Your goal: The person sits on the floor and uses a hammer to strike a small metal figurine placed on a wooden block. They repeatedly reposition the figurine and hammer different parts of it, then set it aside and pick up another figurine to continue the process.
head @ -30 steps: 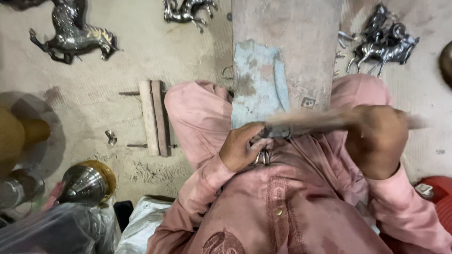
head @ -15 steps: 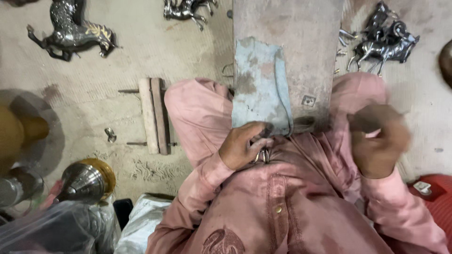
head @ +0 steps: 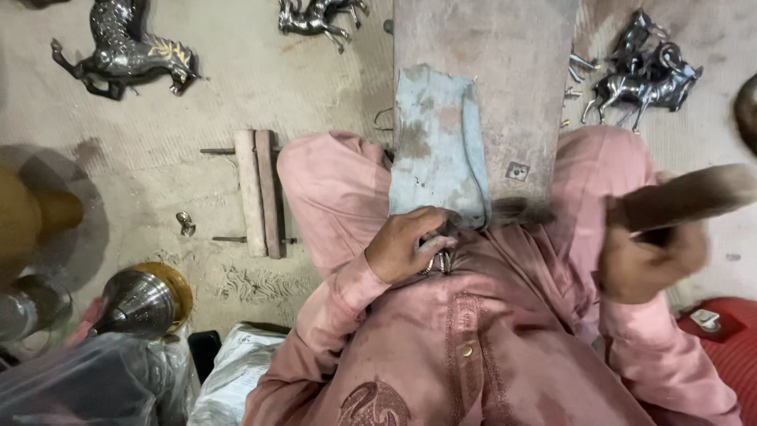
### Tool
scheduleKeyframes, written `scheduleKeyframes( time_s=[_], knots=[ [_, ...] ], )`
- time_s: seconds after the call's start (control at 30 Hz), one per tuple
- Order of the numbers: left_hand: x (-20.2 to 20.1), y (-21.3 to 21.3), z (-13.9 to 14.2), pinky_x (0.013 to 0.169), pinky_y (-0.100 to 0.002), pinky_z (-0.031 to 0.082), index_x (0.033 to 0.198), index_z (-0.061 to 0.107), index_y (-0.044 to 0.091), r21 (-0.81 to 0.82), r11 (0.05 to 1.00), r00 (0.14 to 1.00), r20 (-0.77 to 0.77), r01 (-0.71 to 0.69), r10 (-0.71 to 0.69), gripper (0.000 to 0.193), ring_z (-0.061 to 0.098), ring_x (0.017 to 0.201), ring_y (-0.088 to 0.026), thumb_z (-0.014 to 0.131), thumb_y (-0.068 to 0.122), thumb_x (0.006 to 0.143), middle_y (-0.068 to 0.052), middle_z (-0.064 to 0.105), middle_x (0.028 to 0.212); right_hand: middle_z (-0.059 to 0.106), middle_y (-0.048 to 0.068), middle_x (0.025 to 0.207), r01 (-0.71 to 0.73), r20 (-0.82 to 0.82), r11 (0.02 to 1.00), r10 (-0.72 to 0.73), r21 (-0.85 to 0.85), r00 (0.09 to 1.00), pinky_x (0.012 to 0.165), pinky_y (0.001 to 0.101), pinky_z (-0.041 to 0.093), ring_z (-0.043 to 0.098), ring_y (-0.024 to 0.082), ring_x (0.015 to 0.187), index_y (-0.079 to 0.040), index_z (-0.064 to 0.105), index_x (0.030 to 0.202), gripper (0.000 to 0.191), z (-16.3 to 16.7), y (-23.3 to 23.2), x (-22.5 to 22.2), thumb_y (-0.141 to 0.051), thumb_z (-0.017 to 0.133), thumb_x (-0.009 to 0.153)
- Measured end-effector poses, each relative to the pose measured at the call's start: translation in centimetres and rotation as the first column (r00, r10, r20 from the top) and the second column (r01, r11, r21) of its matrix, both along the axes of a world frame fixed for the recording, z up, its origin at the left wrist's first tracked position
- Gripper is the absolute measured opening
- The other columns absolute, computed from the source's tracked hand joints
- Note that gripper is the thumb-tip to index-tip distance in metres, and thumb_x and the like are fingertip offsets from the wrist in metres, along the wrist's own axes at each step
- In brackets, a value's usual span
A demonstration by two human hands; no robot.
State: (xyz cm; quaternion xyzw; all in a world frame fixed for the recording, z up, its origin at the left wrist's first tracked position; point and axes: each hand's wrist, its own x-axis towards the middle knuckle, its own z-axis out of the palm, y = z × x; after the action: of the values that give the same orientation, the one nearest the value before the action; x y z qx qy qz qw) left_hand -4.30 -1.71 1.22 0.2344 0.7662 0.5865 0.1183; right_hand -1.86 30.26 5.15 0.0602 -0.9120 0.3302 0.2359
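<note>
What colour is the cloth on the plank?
Pale blue, stained brown, the cloth shows best in the head view.

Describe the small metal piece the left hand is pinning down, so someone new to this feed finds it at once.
Start at the long grey slab running down the middle, between the person's knees. At its near end hangs a pale blue cloth; just below it the left hand presses a small shiny metal piece, mostly hidden by the fingers. Unlike the metal horse figurines on the floor, it is tiny and held.
</note>
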Motion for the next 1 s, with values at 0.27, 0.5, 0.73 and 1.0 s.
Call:
scheduleKeyframes(
  time_s=[0.27, 0.5, 0.73, 1.0],
  knots=[
    [0.2, 0.2, -0.9, 0.080, -0.038, 0.060, 0.117, 0.064, 0.001, 0.026, 0.999, 0.989, -0.147, 0.033, -0.029, 0.031, 0.073, 0.093, -0.033, 0.077, 0.016, 0.094, -0.016, 0.070, 0.110, 0.067, 0.013, 0.088, -0.166, -0.028, 0.888, 0.197, 0.429, 0.980, 0.070, 0.0454, 0.046, 0.060, 0.030, 0.074, 0.001, 0.077, 0.113, 0.040, 0.3, 0.6, -0.2, 0.014, 0.069, 0.076],
    [1.5, -0.7, 0.6, 0.075, -0.039, 0.057, 0.122, 0.054, 0.001, -0.014, 0.990, 0.986, -0.090, -0.139, 0.138, 0.027, 0.069, 0.085, -0.031, 0.066, 0.013, 0.100, -0.015, 0.064, 0.103, 0.068, 0.013, 0.101, -0.029, 0.067, 0.954, 0.009, 0.299, 0.998, 0.074, 0.0420, 0.048, 0.063, 0.031, 0.087, -0.007, 0.071, 0.125, 0.044, 0.6, -0.6, 0.6, 0.012, 0.069, 0.084],
    [5.5, 2.1, 1.8, 0.055, -0.046, 0.052, 0.109, 0.045, -0.003, -0.433, 0.867, 0.967, -0.050, -0.245, 0.248, 0.061, 0.065, 0.066, -0.038, 0.085, 0.034, 0.080, -0.021, 0.060, 0.085, 0.068, 0.018, 0.114, -0.185, 0.113, 0.969, 0.168, 0.163, 0.979, 0.091, 0.0458, 0.052, 0.065, 0.036, 0.102, -0.002, 0.062, 0.133, 0.046, -0.5, -3.0, -0.1, -0.009, 0.077, 0.090],
    [8.8, 2.5, 1.2, 0.058, -0.051, 0.051, 0.111, 0.045, -0.003, -0.455, 0.797, 0.917, -0.236, -0.398, 0.323, 0.060, 0.066, 0.070, -0.043, 0.087, 0.025, 0.077, -0.023, 0.064, 0.083, 0.064, 0.016, 0.120, -0.203, 0.115, 0.882, 0.169, 0.426, 0.979, 0.091, 0.0484, 0.046, 0.058, 0.036, 0.108, -0.004, 0.067, 0.132, 0.052, -0.3, -7.5, -2.2, -0.015, 0.081, 0.083]
  ],
)
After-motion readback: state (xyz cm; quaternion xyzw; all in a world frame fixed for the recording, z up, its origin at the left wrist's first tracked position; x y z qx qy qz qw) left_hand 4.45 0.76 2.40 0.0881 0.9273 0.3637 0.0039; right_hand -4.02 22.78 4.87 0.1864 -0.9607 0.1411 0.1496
